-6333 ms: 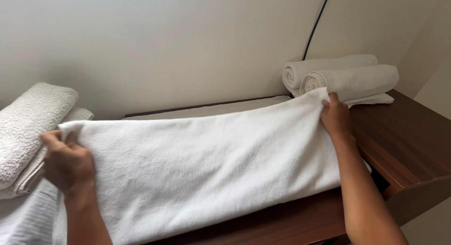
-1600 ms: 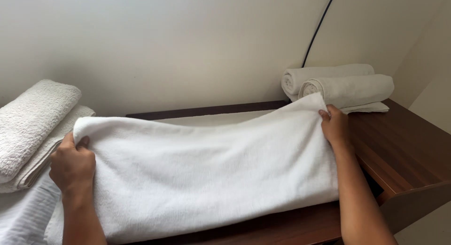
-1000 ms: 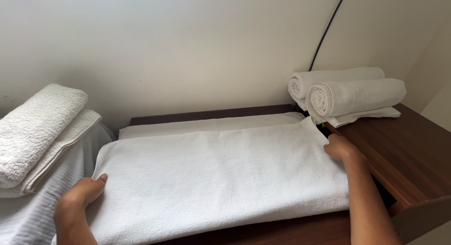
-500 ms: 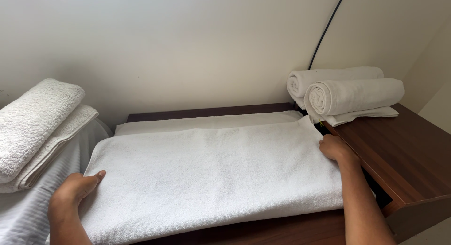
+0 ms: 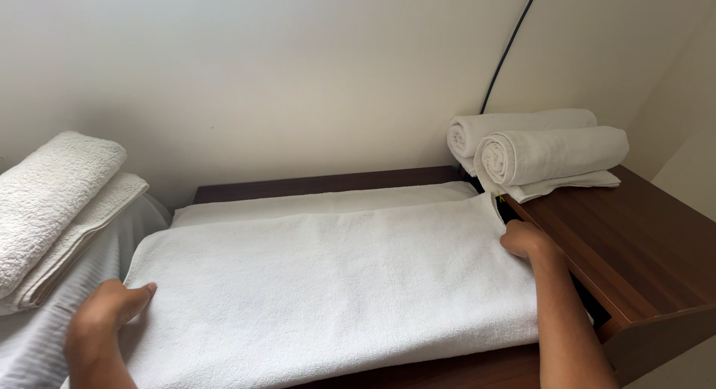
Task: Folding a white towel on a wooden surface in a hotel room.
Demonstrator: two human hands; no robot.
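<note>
A large white towel lies folded flat along the dark wooden surface. My left hand rests palm down on the towel's left end, fingers stretched out and close together. My right hand sits at the towel's right end, just below its raised corner, with the fingers curled around the edge. A second folded layer of white cloth shows behind the towel, next to the wall.
Two rolled white towels lie on a folded one at the back right. Stacked folded towels sit at the left on striped white bedding. A black cable runs up the wall. The wooden unit's edge drops off at right.
The towel, earlier held up by both ends, was laid down flat. Over the last second both hands slid a little toward me along its ends.
</note>
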